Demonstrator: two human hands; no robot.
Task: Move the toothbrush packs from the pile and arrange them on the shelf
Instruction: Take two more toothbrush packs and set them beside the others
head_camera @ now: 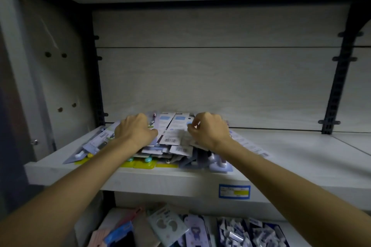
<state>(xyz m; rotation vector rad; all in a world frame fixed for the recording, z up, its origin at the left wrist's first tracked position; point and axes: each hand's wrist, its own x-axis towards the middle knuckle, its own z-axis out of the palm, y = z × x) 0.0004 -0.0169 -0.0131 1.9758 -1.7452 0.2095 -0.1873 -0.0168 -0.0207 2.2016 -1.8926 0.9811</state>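
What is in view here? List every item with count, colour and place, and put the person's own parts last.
pile of toothbrush packs: one heap, count unclear, white, blue and yellow-green, left half of the shelf
shelf: one, pale grey-white, middle of the view, bare on its right half
price label: one, blue-edged with a yellow patch, on the shelf's front edge
back panel: one, pale wood-grain, behind the shelf
slotted uprights: two seen, black, either side of the back panel
lower-shelf goods: many packs, pink, blue, white, below the shelf
left hand: one, curled on top of the pile
right hand: one, curled on the pile, apparently pinching a pack
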